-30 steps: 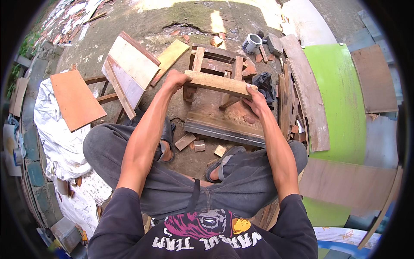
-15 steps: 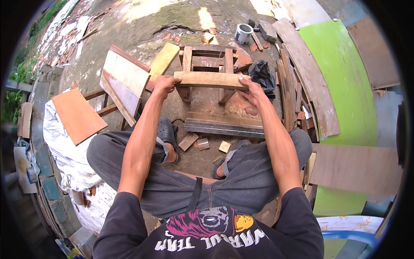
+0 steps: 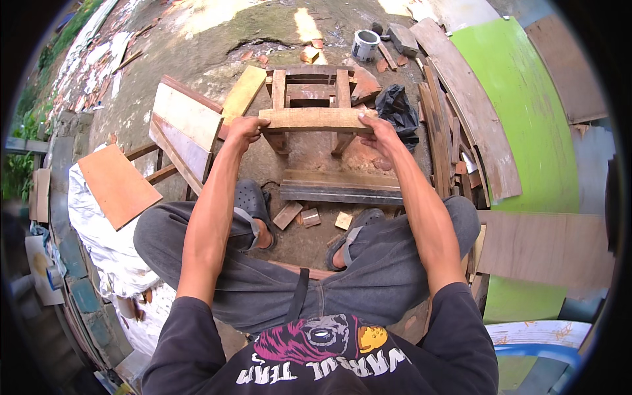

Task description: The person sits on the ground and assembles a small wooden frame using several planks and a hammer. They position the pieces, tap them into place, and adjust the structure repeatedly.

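Observation:
A short light-brown wooden board (image 3: 316, 120) lies crosswise over the near end of a small wooden frame (image 3: 278, 89) with two long rails. My left hand (image 3: 245, 130) is closed on the board's left end. At the opposite end my right hand (image 3: 380, 133) grips it, thumb on top and the other fingers beneath. Whether the board rests fully on the rails or is held just above them, I cannot tell. Between the frame and my feet lies a thick dark plank (image 3: 339, 187) on the ground.
Small wood offcuts (image 3: 288, 215) lie by my sandals. A yellow board (image 3: 243, 92) and leaning panels (image 3: 184, 118) stand left. On the right are a black plastic bag (image 3: 397, 112), a paint can (image 3: 365, 46), stacked wood strips (image 3: 434, 138) and a green sheet (image 3: 520, 99).
The view has shifted slightly. The board's right end sits a little lower relative to the frame, and both hands still hold its ends.

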Tool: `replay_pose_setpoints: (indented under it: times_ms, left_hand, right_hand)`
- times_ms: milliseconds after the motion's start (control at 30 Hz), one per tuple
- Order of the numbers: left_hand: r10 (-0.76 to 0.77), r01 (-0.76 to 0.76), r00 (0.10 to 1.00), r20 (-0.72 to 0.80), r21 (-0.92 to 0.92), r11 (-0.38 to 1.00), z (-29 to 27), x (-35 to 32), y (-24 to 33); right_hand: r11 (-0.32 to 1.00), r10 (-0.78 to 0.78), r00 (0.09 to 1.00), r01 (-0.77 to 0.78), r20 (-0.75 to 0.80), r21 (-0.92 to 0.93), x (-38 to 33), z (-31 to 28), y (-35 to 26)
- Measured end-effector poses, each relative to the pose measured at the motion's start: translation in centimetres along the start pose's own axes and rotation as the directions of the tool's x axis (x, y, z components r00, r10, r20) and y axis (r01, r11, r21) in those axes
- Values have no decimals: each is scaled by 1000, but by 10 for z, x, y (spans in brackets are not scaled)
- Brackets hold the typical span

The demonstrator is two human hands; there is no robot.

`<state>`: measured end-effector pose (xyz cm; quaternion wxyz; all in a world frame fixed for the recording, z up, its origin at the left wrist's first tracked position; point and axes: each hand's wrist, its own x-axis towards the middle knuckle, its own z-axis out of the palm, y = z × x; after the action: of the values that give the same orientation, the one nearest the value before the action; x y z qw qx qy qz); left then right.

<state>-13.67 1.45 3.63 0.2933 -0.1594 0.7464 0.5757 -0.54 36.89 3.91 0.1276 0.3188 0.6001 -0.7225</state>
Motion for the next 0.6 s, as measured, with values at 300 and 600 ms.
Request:
replay_pose_setpoints:
  times_ms: [300,600]
  left_hand:
    - [31,-32,999,32,33,999,2,-8,1]
    - [17,-16,997,-79,17,1000,7,-11,6]
  right_hand:
    - [994,106,990,-105,94,-20,-1,-9,-4]
    - [975,194,965,-209,179,72,11,-13,2]
